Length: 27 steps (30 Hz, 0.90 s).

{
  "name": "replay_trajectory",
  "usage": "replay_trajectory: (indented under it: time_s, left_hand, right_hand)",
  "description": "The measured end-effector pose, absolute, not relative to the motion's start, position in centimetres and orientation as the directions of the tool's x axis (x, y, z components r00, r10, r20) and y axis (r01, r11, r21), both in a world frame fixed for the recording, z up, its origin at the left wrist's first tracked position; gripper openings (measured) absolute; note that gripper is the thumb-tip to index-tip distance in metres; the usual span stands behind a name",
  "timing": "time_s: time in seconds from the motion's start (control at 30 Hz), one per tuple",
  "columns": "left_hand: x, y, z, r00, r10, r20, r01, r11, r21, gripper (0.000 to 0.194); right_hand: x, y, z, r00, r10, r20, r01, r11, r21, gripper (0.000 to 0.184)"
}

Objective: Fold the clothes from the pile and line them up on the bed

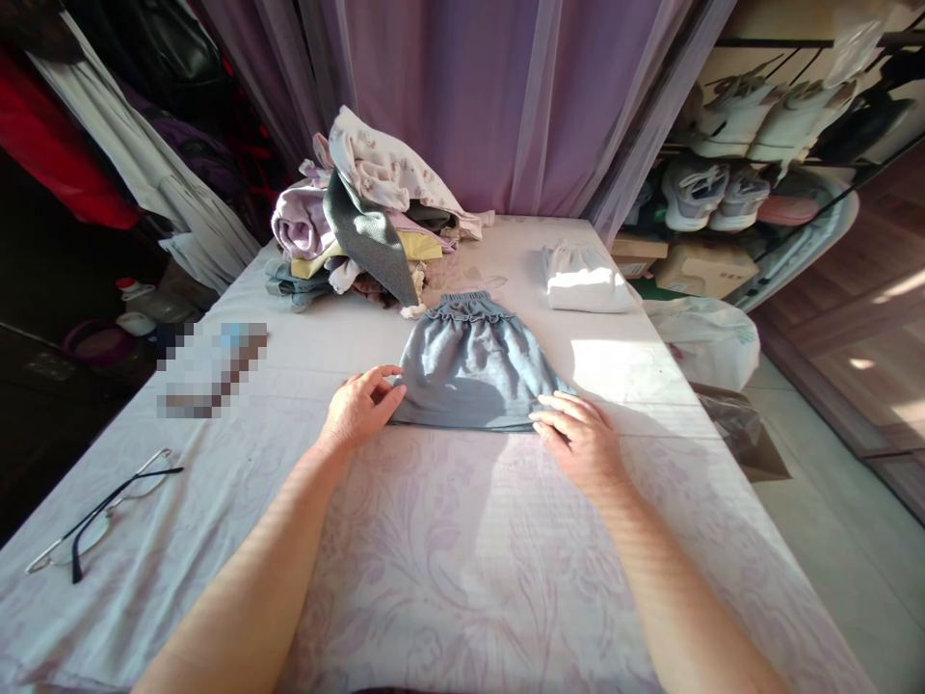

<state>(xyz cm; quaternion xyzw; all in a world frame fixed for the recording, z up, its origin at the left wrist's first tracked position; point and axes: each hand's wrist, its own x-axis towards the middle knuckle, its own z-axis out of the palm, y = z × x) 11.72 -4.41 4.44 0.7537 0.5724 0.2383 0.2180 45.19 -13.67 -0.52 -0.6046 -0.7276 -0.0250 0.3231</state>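
Observation:
A small blue-grey skirt (469, 371) with a gathered elastic waistband and a ruffle lies flat on the table in front of me, its waist pointing away and its hem towards me. My left hand (359, 410) rests at the skirt's lower left edge, thumb and forefinger apart, fingertips touching the cloth. At the lower right corner, my right hand (582, 439) lies with its fingers stretched out over the hem. Neither hand lifts the fabric. Sunlight and shadow fall across the skirt.
A heap of clothes (376, 222) stands behind the skirt to the left. Folded white clothing (584, 278) lies at the back right. Eyeglasses (108, 511) and a blurred-out item (213, 371) are on the left of the patterned tablecloth (434, 559). A shoe rack (766, 164) stands beyond the right edge.

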Motion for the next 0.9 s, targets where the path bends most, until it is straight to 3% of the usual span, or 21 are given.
replay_trajectory:
  time_s: [0.17,0.57,0.7,0.9]
  left_hand:
    - [11.6,-4.6,4.8,0.366,0.925,0.104,0.804,-0.371,0.465,0.042]
    - [11.0,-4.2,4.4,0.446,0.891,0.083,0.782,-0.433,0.448,0.043]
    - [10.8,-4.2,4.3,0.433,0.897,0.094,0.766,-0.421,0.486,0.041]
    - [10.8,-4.3,4.6,0.442,0.891,0.105,0.678,-0.409,0.611,0.036]
  right_hand:
    - [45.1,-13.7,-0.4,-0.069,0.856,0.513,0.903,0.272,-0.332,0.021]
    - [44.4,-13.8,0.2,-0.032,0.854,0.519,0.904,0.246,-0.349,0.025]
    - [42.7,-13.7,1.4,-0.049,0.869,0.493,0.913,0.239,-0.331,0.018]
    - [36.6,-12.2,3.3,-0.238,0.866,0.44,0.857,0.4,-0.323,0.015]
